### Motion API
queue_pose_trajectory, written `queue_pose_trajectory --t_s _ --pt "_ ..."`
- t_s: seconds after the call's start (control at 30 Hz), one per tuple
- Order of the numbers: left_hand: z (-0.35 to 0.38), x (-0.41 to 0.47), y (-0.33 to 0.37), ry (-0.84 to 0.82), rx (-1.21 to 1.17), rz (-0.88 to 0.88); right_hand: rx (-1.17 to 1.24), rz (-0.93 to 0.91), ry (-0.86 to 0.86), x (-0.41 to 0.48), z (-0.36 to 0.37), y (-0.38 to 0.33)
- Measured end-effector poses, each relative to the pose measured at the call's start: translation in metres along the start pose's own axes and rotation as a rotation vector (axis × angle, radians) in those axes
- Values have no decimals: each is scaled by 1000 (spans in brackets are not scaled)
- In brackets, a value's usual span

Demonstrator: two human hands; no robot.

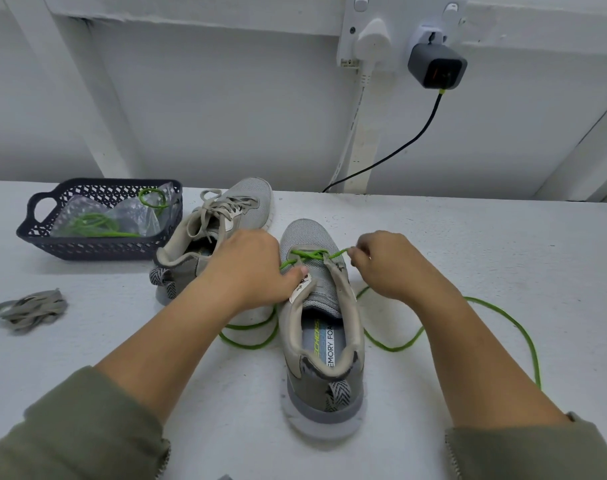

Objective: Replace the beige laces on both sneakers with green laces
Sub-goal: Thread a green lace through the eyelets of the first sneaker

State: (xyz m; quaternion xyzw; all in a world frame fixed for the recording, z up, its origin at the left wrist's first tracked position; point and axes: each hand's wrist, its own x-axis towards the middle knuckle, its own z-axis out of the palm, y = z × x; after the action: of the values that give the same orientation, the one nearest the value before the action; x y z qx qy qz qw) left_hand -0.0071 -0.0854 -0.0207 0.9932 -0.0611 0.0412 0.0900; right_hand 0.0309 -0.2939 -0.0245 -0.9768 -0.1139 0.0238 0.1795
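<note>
Two grey sneakers stand on the white worktop point(468, 244). The near sneaker point(321, 327) sits mid-worktop, heel toward the person, with a green lace point(309, 254) crossing its toe-end eyelets. The right hand point(381, 265) pinches one end in its grip. The left hand point(257, 268) hides its grip under the knuckles, so I cannot tell what it holds. The far sneaker point(222, 230) wears beige laces. One loose beige lace point(30, 310) lies at left, and a second green lace point(94, 223) lies in one dark basket point(97, 251).
</note>
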Motion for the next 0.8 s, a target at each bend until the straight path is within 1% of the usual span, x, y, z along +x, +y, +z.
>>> queue_pose_trajectory --t_s 0.1,0.17,0.23,0.3,0.33,0.37,0.4,0.47,0.5,0.53,0.6,0.63,0.67,0.7,0.73,0.77,0.8 --pt "-3 7 0 70 -185 57 367 -65 33 -7 -9 -9" --pt "-4 17 5 119 -332 104 586 -68 85 -9 -12 -13" --pt "-4 26 17 100 -462 169 700 -80 123 -10 -15 -17" --pt "-1 32 27 74 -550 234 736 -105 141 -11 -15 -20" --pt "1 33 29 91 -572 232 746 -111 152 -10 -15 -20" --pt "3 36 30 131 -583 194 753 -107 161 -10 -14 -19" --pt "6 39 28 181 -580 111 754 -98 165 -11 -13 -17" --pt "10 44 21 245 -501 -94 742 -78 160 -12 -11 -13" --pt "11 45 18 246 -438 -117 729 -70 155 -13 -9 -12" --pt "10 45 17 241 -399 -48 712 -63 152 -13 -7 -11" --pt "1 44 22 228 -383 236 691 -61 152 -13 -5 -11" --pt "-3 43 25 225 -391 342 688 -63 151 -13 -5 -12" --pt "-4 44 25 230 -376 355 686 -63 151 -13 -6 -12" --pt "-4 46 23 265 -335 288 682 -58 154 -12 -8 -12" --pt "-5 48 19 301 -245 158 680 -51 157 -12 -9 -11" --pt "-4 50 13 301 -114 -10 682 -46 155 -12 -11 -11" --pt "-3 50 8 278 -9 -126 681 -46 150 -12 -11 -10"
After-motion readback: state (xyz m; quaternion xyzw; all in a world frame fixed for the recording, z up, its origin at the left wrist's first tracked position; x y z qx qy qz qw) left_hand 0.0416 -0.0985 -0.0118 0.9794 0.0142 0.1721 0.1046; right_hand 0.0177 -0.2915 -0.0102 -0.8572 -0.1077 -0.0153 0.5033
